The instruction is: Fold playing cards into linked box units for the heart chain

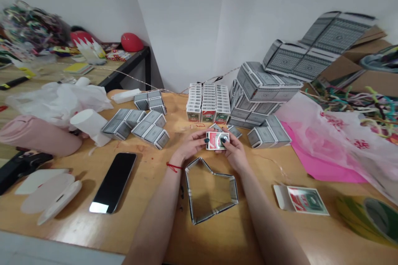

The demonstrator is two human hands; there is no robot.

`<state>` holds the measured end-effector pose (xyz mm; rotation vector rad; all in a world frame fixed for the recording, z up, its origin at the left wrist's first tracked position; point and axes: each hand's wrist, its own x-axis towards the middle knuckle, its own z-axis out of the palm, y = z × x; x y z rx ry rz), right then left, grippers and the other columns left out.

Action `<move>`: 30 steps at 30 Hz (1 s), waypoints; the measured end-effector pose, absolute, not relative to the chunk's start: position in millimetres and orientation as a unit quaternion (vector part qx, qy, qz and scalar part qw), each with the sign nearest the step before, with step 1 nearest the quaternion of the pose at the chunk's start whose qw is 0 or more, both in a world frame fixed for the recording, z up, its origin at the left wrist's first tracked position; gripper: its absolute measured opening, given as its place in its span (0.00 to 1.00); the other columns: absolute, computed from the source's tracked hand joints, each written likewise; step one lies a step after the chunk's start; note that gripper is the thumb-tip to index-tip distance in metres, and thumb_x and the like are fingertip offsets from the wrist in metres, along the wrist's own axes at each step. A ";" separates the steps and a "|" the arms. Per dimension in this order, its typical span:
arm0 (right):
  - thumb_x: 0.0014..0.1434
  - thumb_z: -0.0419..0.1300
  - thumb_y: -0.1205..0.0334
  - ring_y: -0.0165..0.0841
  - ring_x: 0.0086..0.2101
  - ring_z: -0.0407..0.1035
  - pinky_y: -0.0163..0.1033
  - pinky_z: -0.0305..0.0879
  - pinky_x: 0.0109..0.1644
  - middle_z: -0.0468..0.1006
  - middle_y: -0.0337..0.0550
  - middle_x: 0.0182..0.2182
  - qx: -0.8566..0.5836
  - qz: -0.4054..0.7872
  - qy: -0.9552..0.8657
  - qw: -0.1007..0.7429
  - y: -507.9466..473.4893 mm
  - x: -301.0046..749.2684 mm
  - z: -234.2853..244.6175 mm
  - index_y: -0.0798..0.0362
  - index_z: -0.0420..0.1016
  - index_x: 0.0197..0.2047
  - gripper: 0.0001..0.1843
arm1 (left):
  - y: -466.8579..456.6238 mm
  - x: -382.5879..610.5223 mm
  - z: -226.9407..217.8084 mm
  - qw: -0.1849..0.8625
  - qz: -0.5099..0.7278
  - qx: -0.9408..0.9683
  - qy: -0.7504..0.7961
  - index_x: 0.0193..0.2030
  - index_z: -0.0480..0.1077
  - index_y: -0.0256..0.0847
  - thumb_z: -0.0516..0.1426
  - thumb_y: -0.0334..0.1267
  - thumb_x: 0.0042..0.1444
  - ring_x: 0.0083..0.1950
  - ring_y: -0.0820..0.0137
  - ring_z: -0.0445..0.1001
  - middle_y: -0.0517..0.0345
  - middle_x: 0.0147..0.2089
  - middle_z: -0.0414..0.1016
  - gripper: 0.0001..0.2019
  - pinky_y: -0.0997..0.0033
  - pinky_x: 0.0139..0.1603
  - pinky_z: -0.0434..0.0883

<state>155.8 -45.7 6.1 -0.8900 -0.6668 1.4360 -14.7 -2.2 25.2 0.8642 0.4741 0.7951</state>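
Note:
Between my two hands is a small red, white and green playing card box (214, 140), held level over the table. My left hand (195, 143) grips its left end with thumb and fingers. On its right end, the thumb of my right hand (231, 145) presses the top while the fingers go underneath. Below my wrists a heart-like open frame of folded card strips (212, 216) stands on its edge. Just behind my hands lie grey patterned card pieces (234, 131), partly hidden. Three rows of upright card boxes (208, 101) stand farther back.
Grey patterned card blocks (151, 128) sit left, and a tall stack (267, 87) rises right. A phone (113, 182) lies front left, near a pink bottle (40, 136). At the right are an opened card box (307, 200), a tape roll (370, 217) and pink paper (323, 161).

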 end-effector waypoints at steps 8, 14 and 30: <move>0.43 0.65 0.61 0.31 0.31 0.69 0.39 0.72 0.27 0.73 0.38 0.42 -0.386 0.623 -0.292 0.614 -45.0 155.8 5.3 0.43 0.68 0.50 0.28 | -1.4 -17.1 23.9 0.810 0.368 0.399 0.223 0.51 0.68 0.40 0.61 0.31 0.45 0.52 0.62 0.68 0.46 0.57 0.65 0.23 0.68 0.48 0.65; 0.44 0.64 0.59 0.31 0.32 0.69 0.39 0.72 0.27 0.72 0.39 0.43 -0.393 0.615 -0.301 0.614 -45.7 155.3 5.5 0.44 0.67 0.51 0.29 | -1.5 -16.5 26.1 0.806 0.364 0.405 0.231 0.52 0.67 0.40 0.61 0.31 0.44 0.52 0.61 0.68 0.46 0.56 0.65 0.25 0.68 0.48 0.66; 0.46 0.62 0.56 0.35 0.35 0.67 0.38 0.72 0.28 0.72 0.43 0.43 -0.462 0.521 -0.372 0.613 -42.7 157.7 -5.2 0.46 0.63 0.55 0.32 | 1.8 -10.5 15.4 0.787 0.349 0.432 0.269 0.48 0.69 0.36 0.63 0.33 0.41 0.49 0.61 0.70 0.44 0.52 0.69 0.23 0.61 0.52 0.63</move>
